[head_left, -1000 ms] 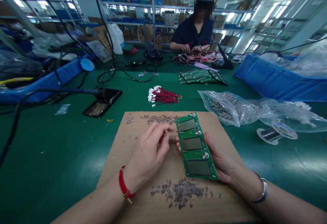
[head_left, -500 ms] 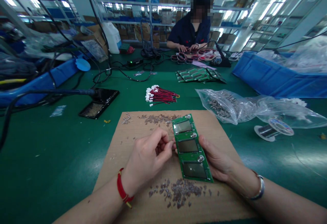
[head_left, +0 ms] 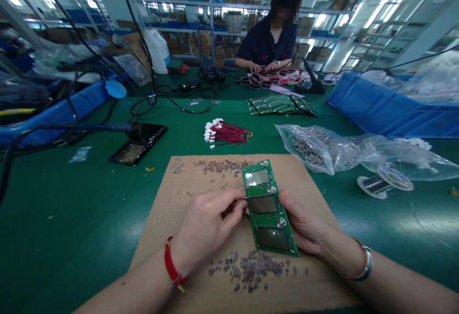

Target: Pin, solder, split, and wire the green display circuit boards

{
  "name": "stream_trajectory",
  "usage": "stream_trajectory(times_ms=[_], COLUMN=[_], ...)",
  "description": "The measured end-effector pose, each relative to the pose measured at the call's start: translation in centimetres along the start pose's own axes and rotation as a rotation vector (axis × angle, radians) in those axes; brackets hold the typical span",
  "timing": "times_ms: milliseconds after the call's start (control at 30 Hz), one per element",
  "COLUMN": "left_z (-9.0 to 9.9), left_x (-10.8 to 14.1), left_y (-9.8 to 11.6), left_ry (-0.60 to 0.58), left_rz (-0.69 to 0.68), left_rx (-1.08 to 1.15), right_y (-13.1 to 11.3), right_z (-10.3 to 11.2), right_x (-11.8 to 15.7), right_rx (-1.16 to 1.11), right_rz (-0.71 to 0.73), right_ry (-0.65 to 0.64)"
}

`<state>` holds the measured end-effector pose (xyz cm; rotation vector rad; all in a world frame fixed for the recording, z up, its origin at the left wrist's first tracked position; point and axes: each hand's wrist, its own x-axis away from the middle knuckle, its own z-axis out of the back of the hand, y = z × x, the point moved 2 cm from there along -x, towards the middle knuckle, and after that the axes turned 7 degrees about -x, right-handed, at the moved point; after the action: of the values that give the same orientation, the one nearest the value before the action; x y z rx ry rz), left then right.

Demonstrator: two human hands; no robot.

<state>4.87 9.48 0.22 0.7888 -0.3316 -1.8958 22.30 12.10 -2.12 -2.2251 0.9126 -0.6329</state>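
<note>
My right hand (head_left: 304,223) grips a green circuit board (head_left: 265,190) by its right edge, tilted above a cardboard sheet (head_left: 172,276). Three grey display panels sit in a row on the board, with small round clear-and-metal parts beside them. My left hand (head_left: 215,218) is closed in a pinch at the board's left edge. Something thin and metallic shows at its fingertips, too small to name. On the cardboard below the board lies a heap of small brownish bits (head_left: 253,268). More bits (head_left: 222,166) and several thin metal pins (head_left: 177,165) lie near its far edge.
Beyond the cardboard lie red-black wires with white connectors (head_left: 227,132) and stacked circuit boards (head_left: 281,105). At right are a bag of small metal parts (head_left: 315,149), a solder wire spool (head_left: 383,182) and a blue bin (head_left: 390,108). A soldering iron stand (head_left: 138,144) is left. A co-worker (head_left: 268,41) sits opposite.
My left fingers have straightened and shifted slightly, and a thin metallic piece now shows at their tips by the board's left edge. The board and my right hand have hardly moved.
</note>
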Motion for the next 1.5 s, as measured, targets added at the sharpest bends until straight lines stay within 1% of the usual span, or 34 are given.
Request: stream_trajectory(times_ms=[200,400,700,800,967,1067,1200,1300,1367,1433,1500], left_z=[-0.1,-0.1,0.0,0.1,-0.1,-0.3,-0.4,0.4,1.8,3.8,5.7], left_x=[0.1,0.3,0.1,0.1,0.1,0.1,0.0,-0.4,-0.9,-1.6,-2.5], left_y=[0.0,0.1,0.2,0.3,0.3,0.1,0.1,-0.2,-1.2,-2.9,-5.3], left_ry=[-0.004,-0.003,0.015,0.014,-0.002,-0.004,0.001,-0.01,0.011,0.065,0.1], left_rz=[0.013,-0.008,-0.031,-0.032,-0.042,-0.041,-0.023,0.017,0.077,0.162,0.247], left_rx=[-0.012,-0.024,-0.043,-0.059,-0.074,-0.079,-0.084,-0.122,-0.202,-0.33,-0.467], right_y=[0.0,0.0,0.1,0.2,0.5,0.6,0.4,0.1,-0.1,-0.1,0.1], right_z=[-0.4,-0.4,-0.4,-0.3,0.0,0.1,-0.2,-0.5,-0.5,-0.2,0.2], right_x=[0.0,-0.1,-0.1,-0.1,0.0,0.0,-0.1,-0.1,-0.1,-0.1,-0.1], right_rx=[0.032,0.035,0.031,0.062,0.15,0.152,0.12,0.06,0.018,-0.018,-0.043], right_rz=[0.01,0.028,0.041,0.038,0.022,-0.002,0.02,0.018,0.006,-0.006,-0.022], right_ry=[-0.058,-0.055,-0.119,-0.135,-0.135,-0.117,-0.09,-0.086,-0.066,-0.029,0.005])
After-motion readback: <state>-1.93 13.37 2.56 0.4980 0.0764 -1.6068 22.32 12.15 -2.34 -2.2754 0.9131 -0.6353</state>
